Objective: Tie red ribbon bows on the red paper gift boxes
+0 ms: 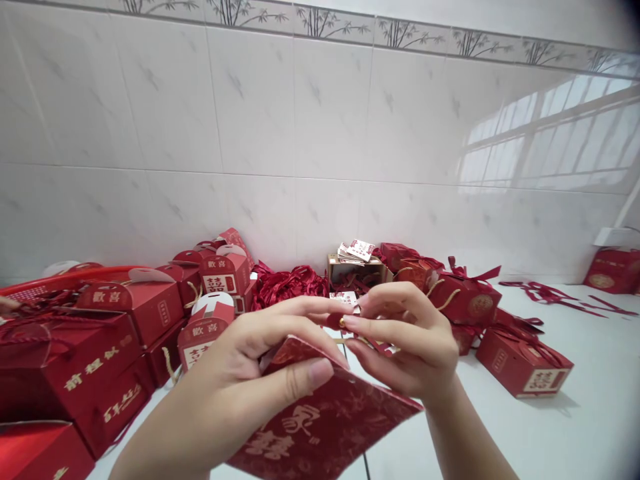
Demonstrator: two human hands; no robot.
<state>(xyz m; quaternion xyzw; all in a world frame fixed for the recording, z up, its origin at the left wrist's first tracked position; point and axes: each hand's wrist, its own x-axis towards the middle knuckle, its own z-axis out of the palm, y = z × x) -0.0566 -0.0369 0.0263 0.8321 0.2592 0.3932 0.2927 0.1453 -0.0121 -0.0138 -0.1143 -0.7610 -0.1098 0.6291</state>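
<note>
My left hand (250, 360) is closed around the upper edge of a red gift box (320, 427), thumb on the near face. The box is tilted and carries pale gold characters and a floral pattern. My right hand (410, 340) is closed in a pinch just beyond the box's top edge. Between its fingertips and the left fingers shows a small dark red piece with a gold bead (343, 321). The right fingers partly hide what else they hold.
Stacked red gift boxes (135, 300) and a red plastic basket (95, 275) stand at left. A heap of red ribbons (293, 287) lies by the tiled wall. A small carton (357, 270) bears cards (360, 250). Ribboned boxes (525, 360) sit at right.
</note>
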